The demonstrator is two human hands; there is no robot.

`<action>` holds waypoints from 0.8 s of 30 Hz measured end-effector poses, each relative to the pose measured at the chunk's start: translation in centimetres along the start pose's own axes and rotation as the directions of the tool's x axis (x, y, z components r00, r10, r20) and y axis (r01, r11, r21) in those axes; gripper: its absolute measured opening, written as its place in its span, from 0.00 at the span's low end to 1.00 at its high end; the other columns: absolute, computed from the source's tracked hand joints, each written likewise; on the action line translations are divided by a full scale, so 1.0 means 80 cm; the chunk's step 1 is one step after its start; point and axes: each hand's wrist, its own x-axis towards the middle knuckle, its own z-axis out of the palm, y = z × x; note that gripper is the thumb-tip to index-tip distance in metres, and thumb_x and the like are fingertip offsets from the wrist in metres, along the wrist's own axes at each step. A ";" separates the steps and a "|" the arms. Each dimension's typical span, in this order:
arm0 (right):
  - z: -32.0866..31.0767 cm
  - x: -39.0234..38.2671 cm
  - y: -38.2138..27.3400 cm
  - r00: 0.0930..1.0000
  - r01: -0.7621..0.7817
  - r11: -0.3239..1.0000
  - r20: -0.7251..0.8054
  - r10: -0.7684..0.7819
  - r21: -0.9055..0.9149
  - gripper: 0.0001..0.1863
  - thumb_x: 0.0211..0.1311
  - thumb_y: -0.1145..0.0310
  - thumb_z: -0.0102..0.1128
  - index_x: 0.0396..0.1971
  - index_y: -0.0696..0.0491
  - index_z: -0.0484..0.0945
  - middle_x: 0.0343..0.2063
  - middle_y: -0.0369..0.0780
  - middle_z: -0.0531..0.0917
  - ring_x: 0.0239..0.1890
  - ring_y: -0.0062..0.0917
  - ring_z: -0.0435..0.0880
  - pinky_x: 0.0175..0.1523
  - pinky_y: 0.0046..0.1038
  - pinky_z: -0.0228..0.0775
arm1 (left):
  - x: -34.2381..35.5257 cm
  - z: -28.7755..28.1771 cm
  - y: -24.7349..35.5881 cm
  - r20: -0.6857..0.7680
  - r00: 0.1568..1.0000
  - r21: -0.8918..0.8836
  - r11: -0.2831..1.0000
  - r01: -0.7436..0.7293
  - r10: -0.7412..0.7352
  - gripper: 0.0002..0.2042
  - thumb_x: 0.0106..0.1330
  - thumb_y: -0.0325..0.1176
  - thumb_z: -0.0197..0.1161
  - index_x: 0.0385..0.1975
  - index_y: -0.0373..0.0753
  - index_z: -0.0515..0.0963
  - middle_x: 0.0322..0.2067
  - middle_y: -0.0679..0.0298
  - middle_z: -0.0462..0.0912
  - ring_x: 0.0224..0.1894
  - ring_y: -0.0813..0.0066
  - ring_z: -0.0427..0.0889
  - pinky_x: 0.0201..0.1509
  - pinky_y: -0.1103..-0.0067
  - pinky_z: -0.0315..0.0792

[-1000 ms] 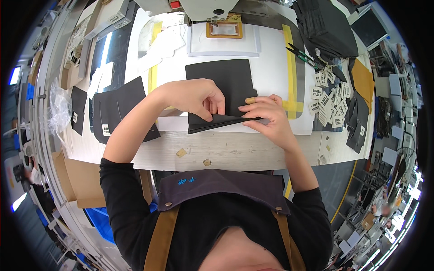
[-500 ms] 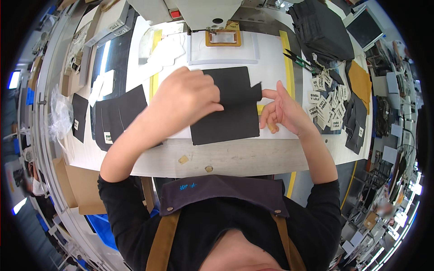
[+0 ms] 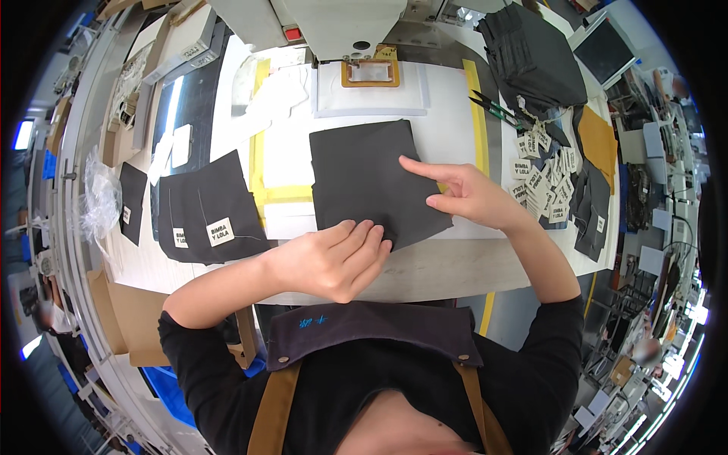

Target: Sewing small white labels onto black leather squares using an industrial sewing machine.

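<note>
A black square fabric piece (image 3: pixel 356 167) lies over a white work sheet (image 3: pixel 447 98) below a machine head (image 3: pixel 334 23) with a small orange frame (image 3: pixel 350 74). My left hand (image 3: pixel 337 258) is closed on the fabric's near edge, fingers bunched over it. My right hand (image 3: pixel 470 197) is on the fabric's right side, index finger and thumb stretched apart on top; its other fingers are partly hidden. Black pieces with white labels (image 3: pixel 205 197) lie at left. Scissors (image 3: pixel 493 108) and a pile of white labels (image 3: pixel 542 182) lie at right.
A folded black fabric stack (image 3: pixel 531 57) and a monitor (image 3: pixel 607 51) are at back right, above a mustard piece (image 3: pixel 595 148). Boxes (image 3: pixel 167 57), clear plastic (image 3: pixel 102 193) and white cut pieces (image 3: pixel 277 95) are at left. Yellow tape (image 3: pixel 478 121) borders the sheet.
The folded edge of the black piece now lies flat. My left hand moved up across it, then down to its near edge. My right hand moved away, then back onto its right side.
</note>
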 end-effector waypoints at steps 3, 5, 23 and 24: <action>-0.006 -0.021 -0.007 0.993 0.081 0.997 -0.091 -0.080 0.011 0.35 0.59 0.82 0.54 0.68 0.55 0.63 0.60 0.39 0.75 0.22 0.05 0.62 0.28 0.13 0.60 | 0.003 0.002 -0.010 0.030 1.000 0.059 0.998 0.007 -0.008 0.05 0.47 0.22 0.65 0.25 0.31 0.81 0.25 0.60 0.80 0.27 0.72 0.80 0.28 0.83 0.72; -0.018 -0.034 -0.006 0.971 0.074 0.997 -0.228 -0.075 -0.012 0.37 0.57 0.84 0.55 0.70 0.55 0.59 0.72 0.45 0.56 0.24 0.04 0.65 0.29 0.13 0.63 | 0.010 0.014 -0.027 -0.007 1.000 0.040 0.999 0.008 -0.008 0.05 0.47 0.22 0.65 0.24 0.31 0.80 0.24 0.61 0.79 0.27 0.72 0.79 0.28 0.83 0.72; -0.068 -0.047 0.056 0.861 0.075 0.986 -0.509 0.010 0.146 0.39 0.58 0.83 0.59 0.71 0.54 0.58 0.51 0.37 0.79 0.29 0.10 0.77 0.37 0.16 0.72 | 0.028 0.114 -0.146 0.339 0.701 0.074 0.761 0.645 -0.627 0.51 0.39 0.65 0.73 0.61 0.37 0.64 0.49 0.50 0.74 0.53 0.53 0.75 0.60 0.67 0.65; -0.066 -0.046 0.056 0.854 0.101 0.982 -0.520 -0.002 0.162 0.39 0.58 0.83 0.59 0.71 0.54 0.58 0.51 0.37 0.79 0.29 0.09 0.76 0.37 0.15 0.71 | 0.029 0.112 -0.147 0.349 0.702 0.073 0.765 0.640 -0.621 0.52 0.39 0.66 0.73 0.62 0.36 0.63 0.49 0.50 0.75 0.53 0.54 0.75 0.61 0.67 0.65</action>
